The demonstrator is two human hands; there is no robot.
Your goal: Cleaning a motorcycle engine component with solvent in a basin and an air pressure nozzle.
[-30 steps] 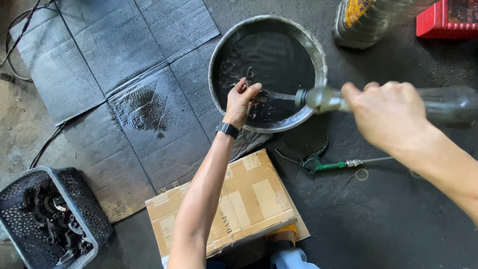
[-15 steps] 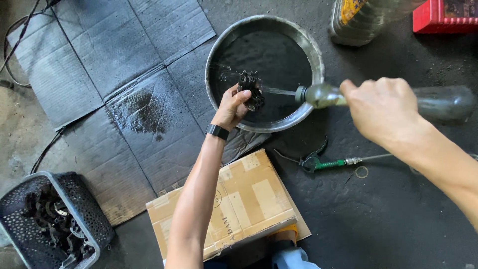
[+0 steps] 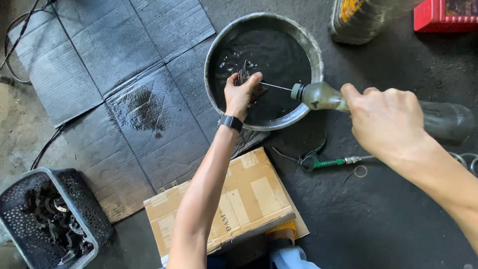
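My left hand (image 3: 240, 92) grips a small dark greasy metal part (image 3: 248, 74) above the black liquid in a round metal basin (image 3: 312, 55). A dark watch sits on that wrist. My right hand (image 3: 386, 119) squeezes a cloudy plastic bottle (image 3: 323, 96) lying sideways, its thin nozzle pointing left at the part. A fine stream runs from the nozzle to the part. The far end of the bottle sticks out to the right of my hand.
Flattened grey cardboard sheets (image 3: 124, 94) with an oil stain lie left of the basin. A brown cardboard box (image 3: 249, 199) sits near me. A black mesh basket (image 3: 45, 219) holds several metal parts. An air blow gun (image 3: 323, 162), a large bottle (image 3: 363, 20) and a red container (image 3: 445, 15) lie around.
My left hand has lifted the dark part out of the liquid toward the basin's middle. The bottle's nozzle now points straight at it.
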